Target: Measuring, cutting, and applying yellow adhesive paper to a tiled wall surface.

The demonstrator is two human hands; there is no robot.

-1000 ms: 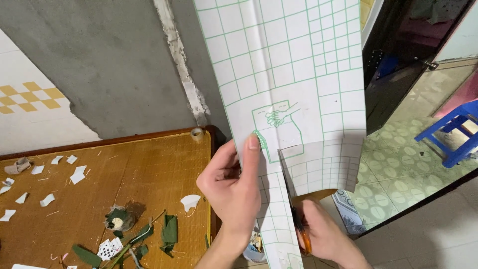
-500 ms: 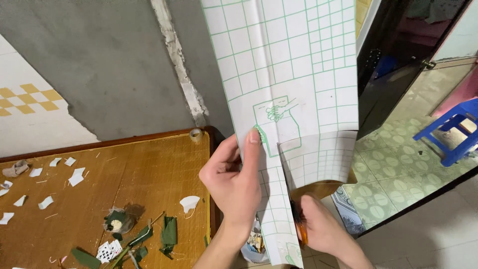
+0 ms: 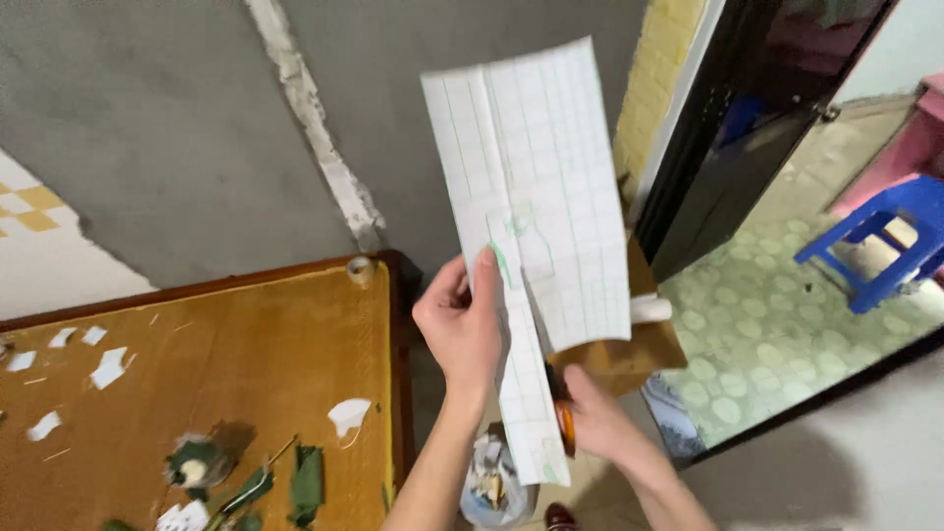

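Note:
My left hand (image 3: 462,324) grips the left edge of a white sheet with a green grid (image 3: 536,206), thumb on its front, holding it upright beside the table. A green outline drawing sits near the sheet's middle. A cut runs up from the bottom edge, splitting off a narrow strip (image 3: 521,403). My right hand (image 3: 600,423) is below the sheet, closed on orange-handled scissors (image 3: 563,418) whose blades are mostly hidden behind the paper.
A wooden table (image 3: 246,344) at the left carries white paper scraps (image 3: 108,366) and green cuttings (image 3: 305,482). A bag of scraps (image 3: 492,487) sits on the floor below my hands. A blue plastic stool (image 3: 885,241) stands beyond the open doorway at the right.
The sheet has swung to a narrower, more edge-on angle. The cut reaches further up, and my right hand with the scissors has moved up a little.

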